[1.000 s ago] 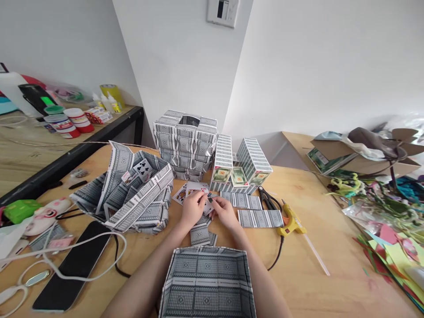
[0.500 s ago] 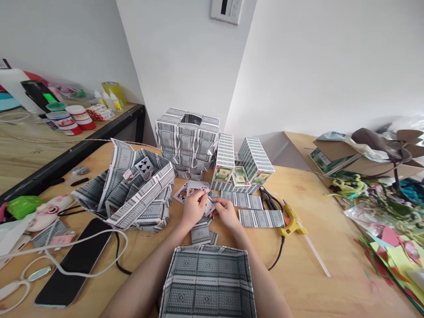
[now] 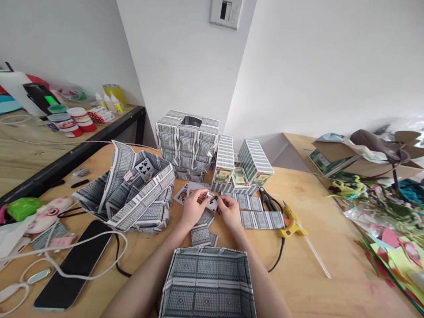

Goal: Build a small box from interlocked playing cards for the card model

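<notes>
Between my two hands is a playing card, its edge pinched by the fingertips of my left hand and of my right hand. The card looks bent along its top edge. Under and beyond my left hand lie face-up cards. Several cards with grey backs rest on the table just below my hands. Nearest my body, between my forearms, stands an open box made of cards. Joined card strips lie right of my right hand.
A glue gun with a clear stick and black-handled scissors lie at right. Behind stand a card-built block and stacked card packs. At left are a folded card structure, a phone and white cables.
My hands have turned the card and bent its upper edge. My right hand has shifted slightly, and the view has tilted a little upward.
</notes>
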### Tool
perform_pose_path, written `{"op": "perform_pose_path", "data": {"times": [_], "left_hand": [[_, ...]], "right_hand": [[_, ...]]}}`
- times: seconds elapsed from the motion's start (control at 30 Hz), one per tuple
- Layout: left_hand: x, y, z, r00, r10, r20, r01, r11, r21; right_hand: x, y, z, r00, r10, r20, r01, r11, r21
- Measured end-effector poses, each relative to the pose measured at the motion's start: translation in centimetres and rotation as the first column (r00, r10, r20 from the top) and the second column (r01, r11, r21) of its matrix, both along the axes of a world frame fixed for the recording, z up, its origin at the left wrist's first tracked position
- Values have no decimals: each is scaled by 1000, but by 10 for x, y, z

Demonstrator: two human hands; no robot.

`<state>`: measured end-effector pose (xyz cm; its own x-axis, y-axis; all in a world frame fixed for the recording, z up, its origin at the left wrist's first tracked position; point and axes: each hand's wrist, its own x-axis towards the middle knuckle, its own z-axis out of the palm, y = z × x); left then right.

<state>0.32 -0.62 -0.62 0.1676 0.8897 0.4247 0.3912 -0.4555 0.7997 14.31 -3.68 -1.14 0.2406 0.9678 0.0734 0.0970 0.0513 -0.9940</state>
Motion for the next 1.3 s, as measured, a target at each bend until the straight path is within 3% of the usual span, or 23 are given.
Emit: {"op": "perform_pose_path", "data": {"times": [0.17,0.4,0.6,0.87,1.03,1.3], "left_hand": [[1,-1,-2,999,-49,-21,49,999,3],[0,-1,-4,982,-14,-187,27,997,66],[0,-2,0,990,-66,-122,69,997,17],[0,-2,5,986,-107,-128,104,994,-28],[1,-2,2,991,-51,-127,51,999,-2],[2,-3,-2,980,3,-200,-4,1000,-5]], "right_hand": [[3,-1,-2,984,-73,162,65,997,51],[6,2,-7,971,-131,201,123,991,49],[6,0,-4,959,-141,246,126,989,75],[5,-4,-1,881,-160,445,82,979,189],[6,-5,-4,864,-197,463,82,963,257],[4,-4,-3,867,-218,448,118,964,240]]}}
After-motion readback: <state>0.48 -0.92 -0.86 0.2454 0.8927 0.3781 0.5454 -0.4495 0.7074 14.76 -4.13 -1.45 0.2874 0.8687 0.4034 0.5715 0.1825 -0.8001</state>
